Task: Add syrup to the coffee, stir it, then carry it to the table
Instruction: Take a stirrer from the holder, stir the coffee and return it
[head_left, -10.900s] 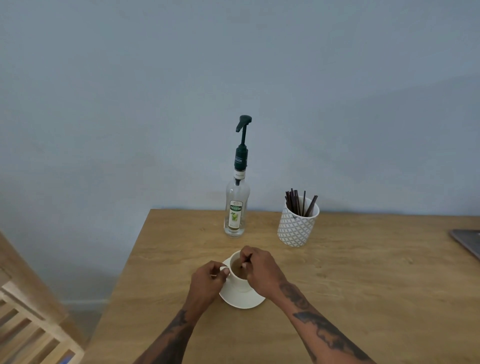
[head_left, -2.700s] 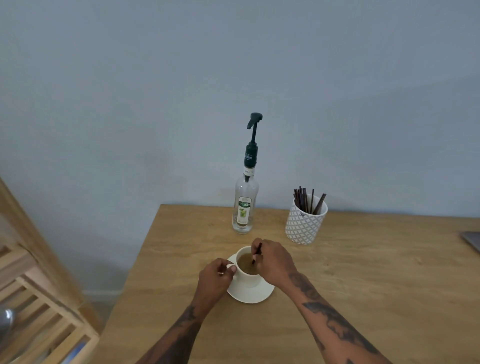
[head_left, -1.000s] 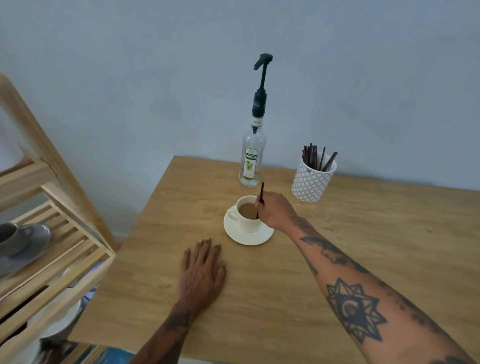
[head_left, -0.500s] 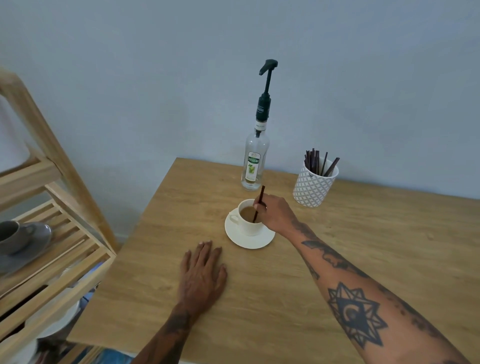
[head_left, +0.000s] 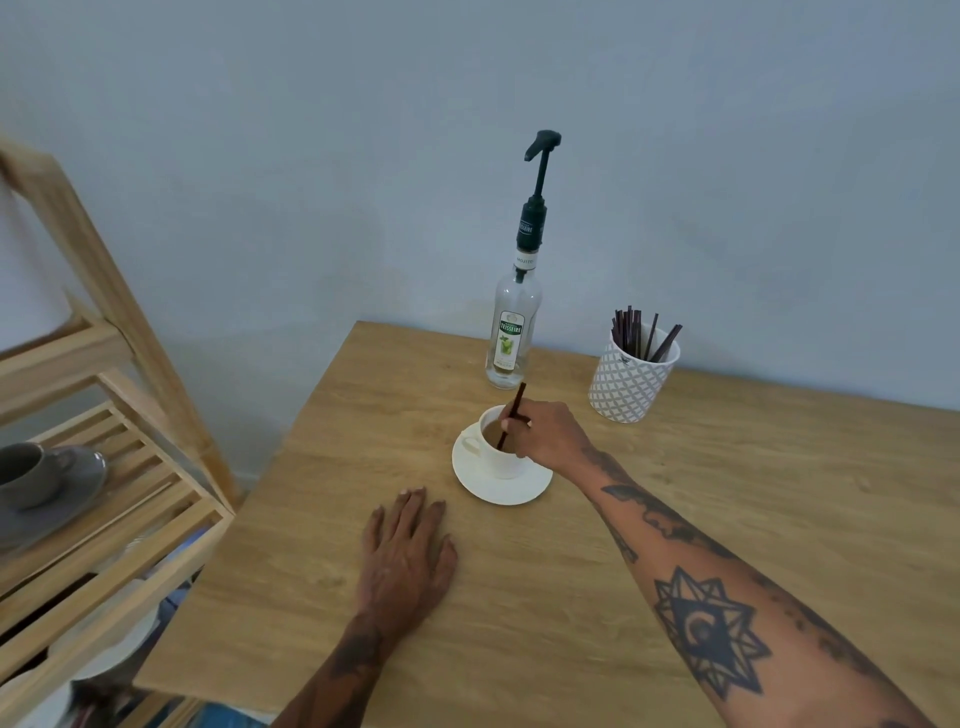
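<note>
Plainly, the syrup bottle label reads "TEISSEIRE".

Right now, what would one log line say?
stage: stirring | right hand: pinches stir stick in coffee cup | left hand: flat on table

One head-worn wide-angle view, looking forward and down across a light wooden table.

The camera sits above the table's near edge, tilted down toward the far pale blue-grey wall, near enough that both forearms enter from the bottom of the frame. It stands close to the table's left side, so a pale slatted wooden shelf rack fills the left margin. Straight lines bow at the edges. No second view overlaps it.
</note>
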